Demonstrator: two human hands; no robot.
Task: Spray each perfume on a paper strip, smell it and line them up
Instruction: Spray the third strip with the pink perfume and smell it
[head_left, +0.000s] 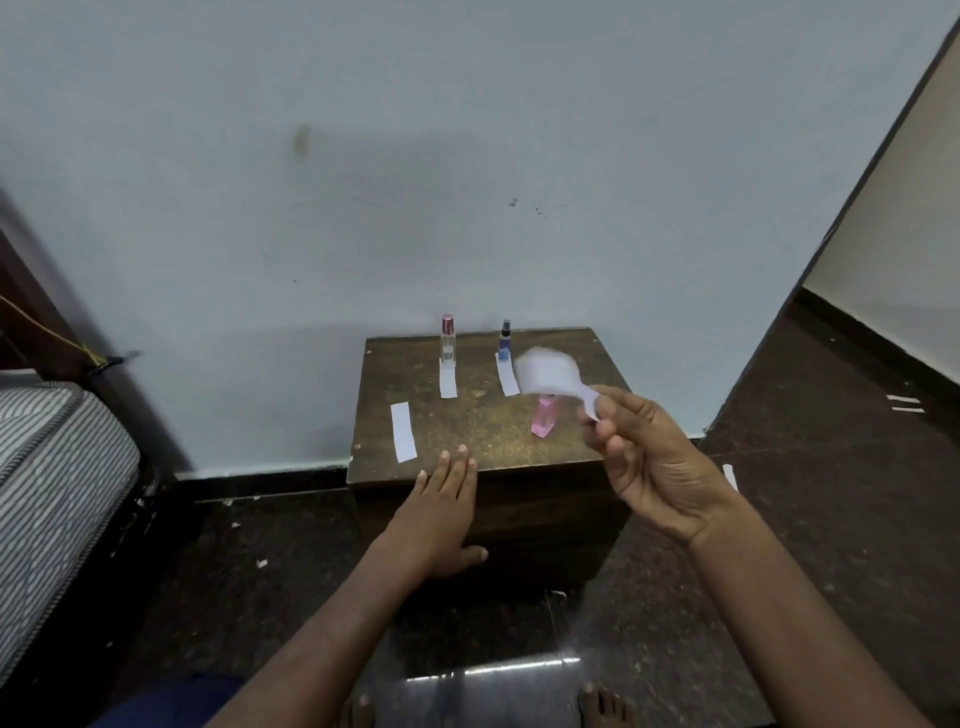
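While the left hand lies flat with straight fingers on the worktop's near edge, the right hand pinches a blurred paper strip above the pink bottle. Three other strips lie on the worktop, two before upright bottles.

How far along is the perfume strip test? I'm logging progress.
Two look done: the clear bottle with pink cap and the blue spray bottle each have a white paper strip before them. In hand: the right hand pinches a blurred strip above the pink bottle. Left: placing it; one lone strip lies beside the flat left hand.
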